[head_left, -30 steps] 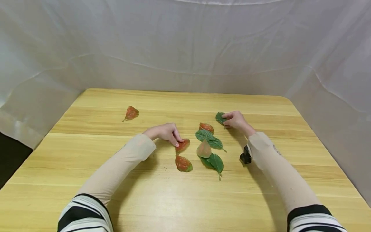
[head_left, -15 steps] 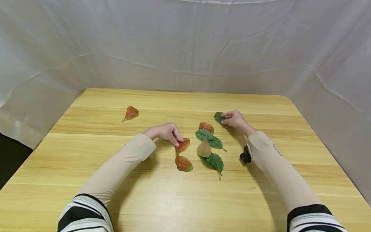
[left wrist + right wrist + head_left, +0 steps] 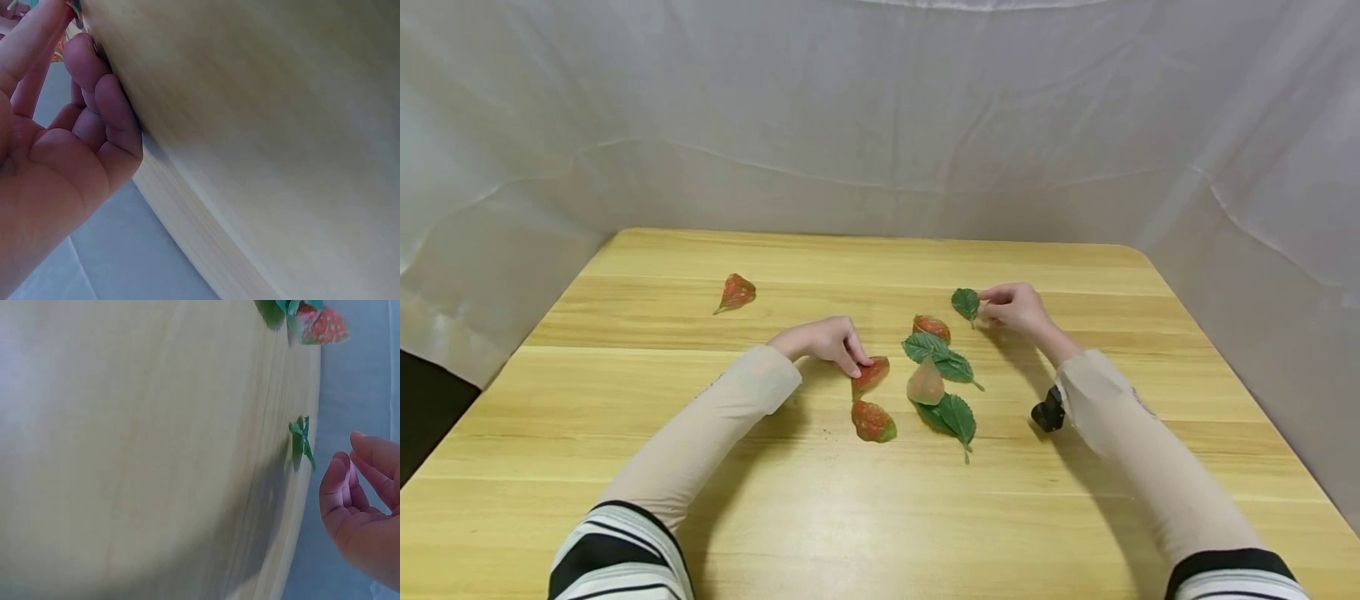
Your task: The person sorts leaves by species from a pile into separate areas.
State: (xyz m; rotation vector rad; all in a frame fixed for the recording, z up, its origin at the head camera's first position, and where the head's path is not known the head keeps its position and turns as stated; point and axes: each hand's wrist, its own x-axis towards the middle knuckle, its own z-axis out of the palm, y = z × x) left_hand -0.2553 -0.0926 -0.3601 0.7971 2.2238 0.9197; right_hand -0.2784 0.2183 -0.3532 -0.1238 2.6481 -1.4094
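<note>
My left hand (image 3: 833,342) pinches the upper left edge of a red leaf (image 3: 874,373) lying on the table; in the left wrist view its fingertips are partly cut off at the top corner. Just below lies another red leaf (image 3: 873,422) with a green tip. My right hand (image 3: 1017,308) is beside a single green leaf (image 3: 966,303). The right wrist view has that green leaf (image 3: 300,440) apart from the right hand (image 3: 365,497), whose fingers are loosely bent around nothing.
Between the hands, several green leaves (image 3: 957,417) overlap with a pale orange leaf (image 3: 926,383) and a red leaf (image 3: 931,328). Another red leaf (image 3: 736,292) lies far left on the wooden table (image 3: 850,517). A small black device (image 3: 1049,410) is at the right wrist. White cloth (image 3: 880,125) surrounds the table.
The green leaf shifted slightly left, and my right hand let go of it and drew back a little to the right. My left hand stays on the red leaf.
</note>
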